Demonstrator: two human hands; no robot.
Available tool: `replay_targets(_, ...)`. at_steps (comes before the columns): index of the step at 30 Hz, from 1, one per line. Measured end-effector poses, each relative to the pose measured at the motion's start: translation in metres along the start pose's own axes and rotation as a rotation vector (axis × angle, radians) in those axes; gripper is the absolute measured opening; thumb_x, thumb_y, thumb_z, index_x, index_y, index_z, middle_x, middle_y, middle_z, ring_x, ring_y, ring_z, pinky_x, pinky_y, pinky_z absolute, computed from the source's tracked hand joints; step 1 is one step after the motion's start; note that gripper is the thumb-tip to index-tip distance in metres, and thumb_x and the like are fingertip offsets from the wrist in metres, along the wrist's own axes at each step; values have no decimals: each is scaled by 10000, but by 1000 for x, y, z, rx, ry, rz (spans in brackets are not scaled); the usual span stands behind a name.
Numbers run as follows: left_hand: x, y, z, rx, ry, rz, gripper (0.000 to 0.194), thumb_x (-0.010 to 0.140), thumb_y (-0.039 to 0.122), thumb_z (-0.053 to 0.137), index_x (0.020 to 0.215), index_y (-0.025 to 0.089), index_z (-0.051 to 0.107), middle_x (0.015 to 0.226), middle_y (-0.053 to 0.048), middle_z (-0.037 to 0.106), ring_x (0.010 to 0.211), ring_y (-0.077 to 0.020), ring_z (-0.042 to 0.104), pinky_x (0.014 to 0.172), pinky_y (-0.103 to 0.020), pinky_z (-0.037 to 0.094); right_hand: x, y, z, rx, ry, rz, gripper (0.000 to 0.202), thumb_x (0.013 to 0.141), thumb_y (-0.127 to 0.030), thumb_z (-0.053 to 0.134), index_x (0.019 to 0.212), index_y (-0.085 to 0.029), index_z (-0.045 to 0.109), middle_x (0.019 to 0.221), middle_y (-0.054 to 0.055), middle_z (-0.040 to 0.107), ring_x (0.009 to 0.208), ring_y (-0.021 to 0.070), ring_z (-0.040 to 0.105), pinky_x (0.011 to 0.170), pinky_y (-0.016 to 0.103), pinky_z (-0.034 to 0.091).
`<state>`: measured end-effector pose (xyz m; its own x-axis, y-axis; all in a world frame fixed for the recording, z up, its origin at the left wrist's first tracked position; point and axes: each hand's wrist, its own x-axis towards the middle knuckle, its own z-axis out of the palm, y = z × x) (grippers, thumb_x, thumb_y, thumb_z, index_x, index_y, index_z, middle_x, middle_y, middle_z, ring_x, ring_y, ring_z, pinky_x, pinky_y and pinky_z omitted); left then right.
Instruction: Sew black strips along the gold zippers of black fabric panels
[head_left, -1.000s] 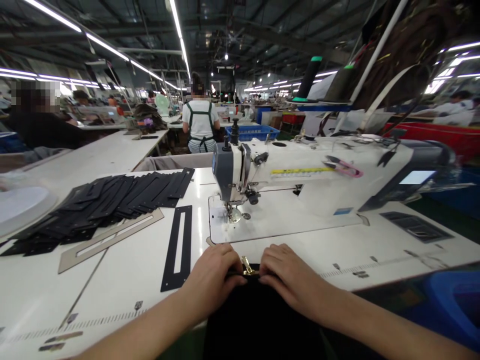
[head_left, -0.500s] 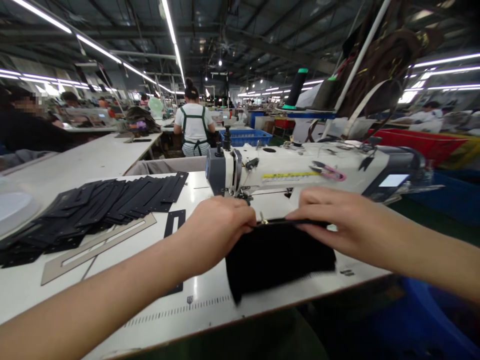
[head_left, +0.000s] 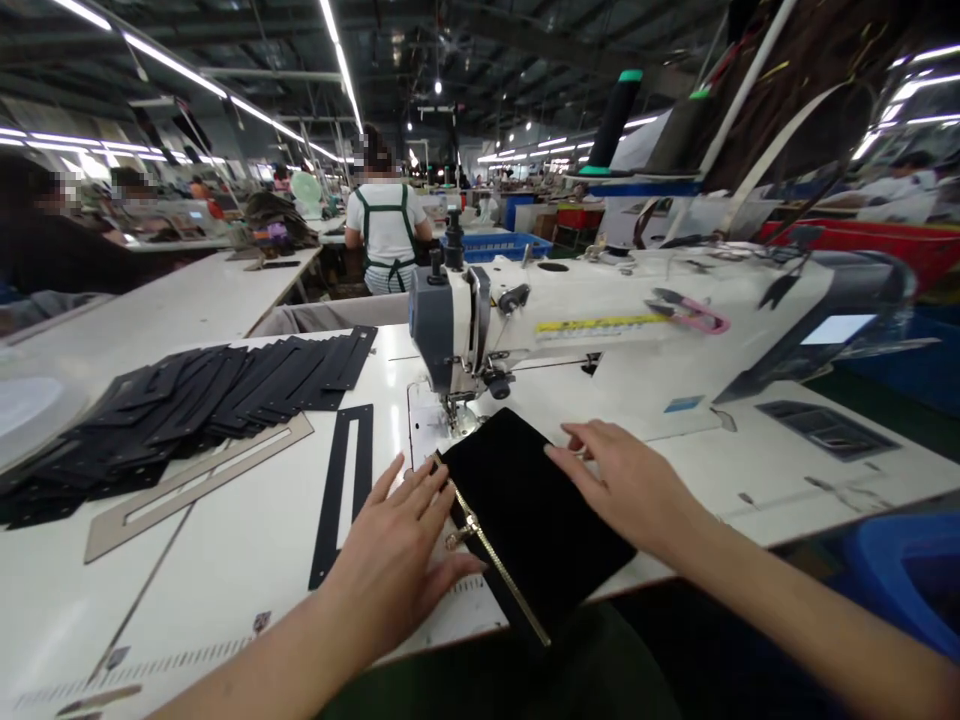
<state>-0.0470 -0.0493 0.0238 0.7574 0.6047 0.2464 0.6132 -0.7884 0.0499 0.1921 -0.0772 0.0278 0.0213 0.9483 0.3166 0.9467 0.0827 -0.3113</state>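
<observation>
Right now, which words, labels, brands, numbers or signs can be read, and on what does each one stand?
"20", apparently, on a dark marker above the ruler scale; other marks there are too blurred.
Yellow strip on the sewing machine: too blurred.
Blue label: too small.
Screen: nothing readable.
Gold zipper: nothing readable.

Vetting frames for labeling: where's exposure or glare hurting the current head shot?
Head view, top and right: ceiling tubes and the display look blown out; head view, tabletop: glare left of the sewing machine; head view, centre: black fabric hides surface detail, though the gold zipper reads.
</observation>
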Motion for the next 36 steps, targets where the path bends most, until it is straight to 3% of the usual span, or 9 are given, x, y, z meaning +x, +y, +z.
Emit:
replay_targets(2, 5, 11, 0, 6, -9, -83, 800, 711, 697, 471, 1184, 52, 515, 1254, -208, 481, 1216, -343, 381, 1041, -560, 221, 27, 16, 6, -15, -126, 103, 373, 880, -466, 398, 879, -142, 583, 741, 80, 614, 716, 223, 584, 638, 323, 442)
replay_targets(4, 10, 18, 3, 14, -44, -116, 941, 635, 766, 470, 1199, 13, 493, 1272, -245, 441, 1229, -372, 345, 1041, -575, 198, 44, 23, 17, -6, -193, 121, 344, 882, -453, 410, 807, -162, 578, 667, 38, 608, 622, 175, 583, 569, 265, 433)
replay_targets(9, 12, 13, 15, 49, -53, -120, 958, 654, 766, 441, 1249, 15, 440, 1309, -239, 394, 1253, -359, 310, 1055, -556, 164, 43, 18, 38, -134, -110, 91, 227, 911, -332, 410, 803, -165, 521, 704, 31, 615, 653, 161, 593, 545, 232, 389)
replay_targets(15, 16, 5, 10, 39, -177, -87, 981, 688, 764, 377, 1311, 7, 348, 1364, -229, 303, 1287, -334, 245, 1079, -507, 121, 34, 10, 32, -406, -109, 53, 150, 895, -191, 426, 894, -108, 550, 680, 97, 632, 593, 242, 607, 503, 291, 374)
replay_targets(18, 21, 2, 8, 35, -225, -54, 1028, 667, 777, 382, 1320, -14, 314, 1371, -252, 262, 1292, -356, 209, 1067, -537, 103, 37, -7, 29, -394, -61, -159, 203, 885, -134, 399, 950, -76, 582, 960, 176, 628, 919, 298, 579, 743, 403, 430)
replay_targets(22, 24, -6, 7, 13, -263, -20, 1059, 648, 771, 425, 1337, -16, 261, 1380, -260, 244, 1299, -365, 186, 1047, -558, 121, 32, -25, 43, -132, -130, -565, 434, 903, -254, 385, 1300, -80, 388, 1373, 130, 359, 1277, 237, 290, 1036, 440, 256)
replay_targets(25, 19, -9, 7, -44, -201, -50, 911, 669, 676, 538, 1321, 75, 326, 1387, -209, 298, 1290, -352, 237, 1027, -562, 174, 24, -26, 57, -61, -194, -556, 483, 909, -258, 341, 1356, -80, 296, 1423, 106, 247, 1320, 205, 185, 1070, 449, 193)
replay_targets(30, 11, -6, 4, -155, -56, -257, 143, 786, 258, 585, 915, 197, 599, 1044, -73, 572, 989, -241, 529, 841, -424, 404, 22, -21, 59, -16, -196, -557, 458, 914, -238, 310, 1346, -86, 321, 1423, 95, 245, 1324, 203, 167, 1066, 461, 207)
replay_targets(36, 20, 15, -11, -234, -98, -399, 106, 754, 255, 580, 697, 165, 587, 721, -28, 602, 738, -212, 561, 725, -377, 430, 22, -20, 60, -3, -169, -564, 442, 921, -221, 290, 1342, -92, 331, 1418, 85, 263, 1316, 191, 198, 1060, 456, 232)
